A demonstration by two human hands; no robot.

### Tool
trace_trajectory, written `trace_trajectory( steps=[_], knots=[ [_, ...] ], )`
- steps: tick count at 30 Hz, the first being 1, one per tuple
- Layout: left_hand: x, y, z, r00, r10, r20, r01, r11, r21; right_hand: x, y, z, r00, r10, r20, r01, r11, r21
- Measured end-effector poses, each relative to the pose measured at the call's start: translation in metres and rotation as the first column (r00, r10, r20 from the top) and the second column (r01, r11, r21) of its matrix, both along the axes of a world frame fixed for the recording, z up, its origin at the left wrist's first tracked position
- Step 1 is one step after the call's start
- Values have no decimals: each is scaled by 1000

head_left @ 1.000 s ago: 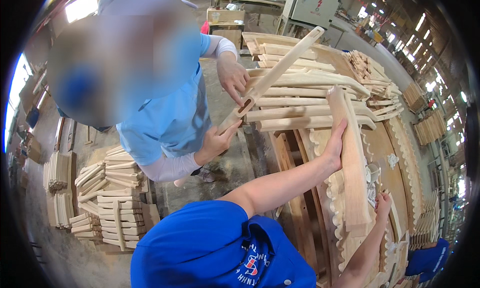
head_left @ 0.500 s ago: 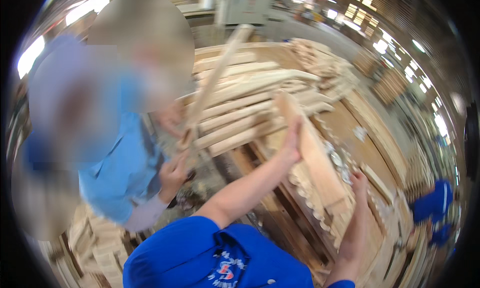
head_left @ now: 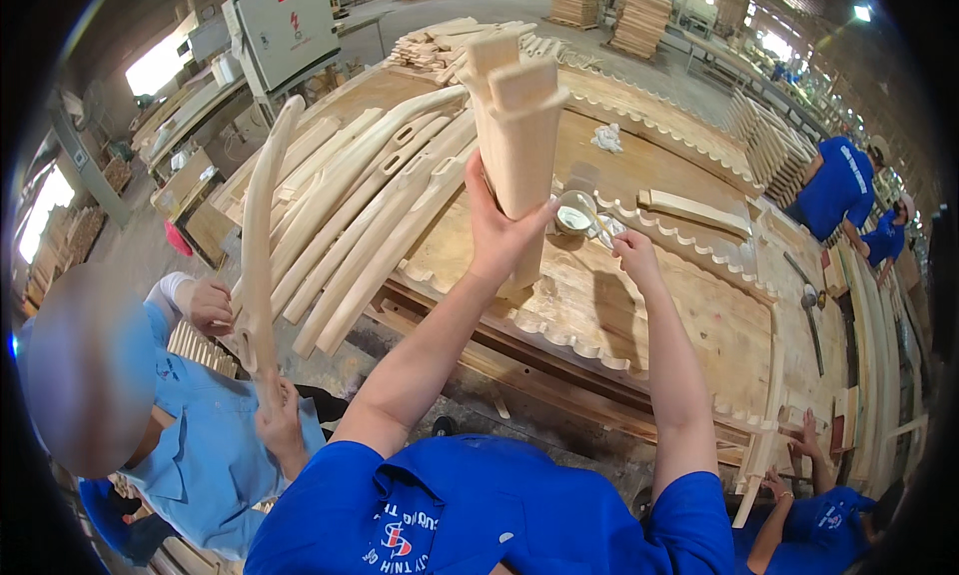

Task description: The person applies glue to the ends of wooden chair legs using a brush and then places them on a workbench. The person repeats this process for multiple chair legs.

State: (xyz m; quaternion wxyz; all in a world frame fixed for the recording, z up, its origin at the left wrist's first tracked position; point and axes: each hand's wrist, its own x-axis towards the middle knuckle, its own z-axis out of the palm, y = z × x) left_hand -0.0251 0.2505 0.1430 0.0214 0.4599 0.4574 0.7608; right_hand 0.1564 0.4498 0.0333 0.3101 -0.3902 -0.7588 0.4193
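My left hand [head_left: 499, 223] is wrapped around a thick pale wooden board [head_left: 517, 150], held raised over the bench with its stepped, tenon-like end pointing up. Just right of it, a small round cup [head_left: 573, 213] of whitish liquid stands on the wooden work table [head_left: 689, 310]. My right hand [head_left: 635, 255] pinches a thin stick [head_left: 604, 225], which slants toward the cup; whether its tip is in the liquid I cannot tell.
Several shaped wooden pieces [head_left: 365, 210] lie on the table's left side. At left, a co-worker in light blue [head_left: 205, 430] holds a curved wooden piece [head_left: 260, 235]. Scalloped strips [head_left: 669, 225] and a crumpled white wad [head_left: 606, 137] lie beyond. Other workers [head_left: 839, 190] are at right.
The view has turned. The board in my left hand has come up from lying low over the table to a raised, upright pose. My right hand is now beside the cup.
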Motion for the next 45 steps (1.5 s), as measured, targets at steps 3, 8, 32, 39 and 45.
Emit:
trace_trajectory(
  steps=[3,8,32,39,45],
  knots=[
    [11,6,-7,987,-103,122,111,992,-61,5,-4,11,976,-118,183,70,965,251],
    [-2,10,-42,981,-127,145,153,970,-188,-18,-10,60,723,-418,550,-129,700,703],
    [-63,-50,0,424,-319,848,133,948,290,-1,-10,13,971,-189,144,130,930,345],
    [-84,-55,-14,452,-198,870,-9,974,226,-8,-19,7,971,-220,92,182,934,308],
    [-68,-50,-2,473,-26,881,-157,981,113,1,-17,6,904,-359,233,256,889,379]
  ],
)
